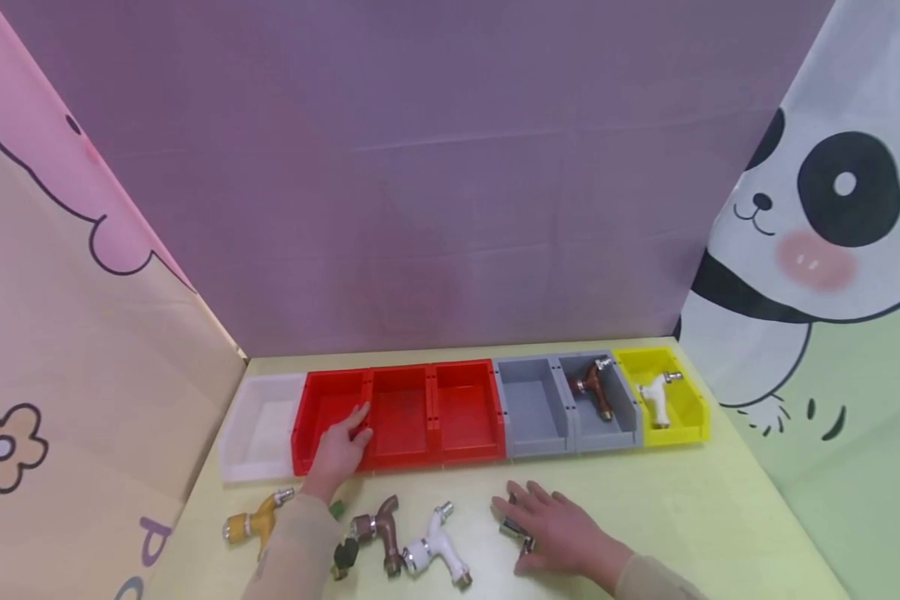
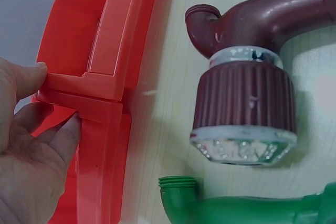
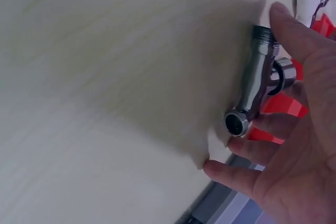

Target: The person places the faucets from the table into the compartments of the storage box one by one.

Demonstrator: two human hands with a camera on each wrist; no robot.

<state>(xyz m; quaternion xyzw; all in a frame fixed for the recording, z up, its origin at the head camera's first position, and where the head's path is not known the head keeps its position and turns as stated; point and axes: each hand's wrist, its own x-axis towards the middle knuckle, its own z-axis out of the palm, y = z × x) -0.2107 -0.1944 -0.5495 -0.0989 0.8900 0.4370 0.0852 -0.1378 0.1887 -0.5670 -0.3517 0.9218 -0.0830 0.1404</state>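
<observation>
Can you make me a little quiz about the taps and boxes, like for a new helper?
1. How many open-topped red plastic bins stand in the row?
2. True or false: a white tap with a silvery end lies in the yellow plastic bin.
3. Which hand is over the shiny silver metal tap, left or right?

Key:
1. Three.
2. True.
3. The right hand.

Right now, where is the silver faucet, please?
In the head view, the silver faucet is low and slightly right of centre, partly hidden under the person's right grip, with a white faucet to its left and the gray bins beyond it.
</observation>
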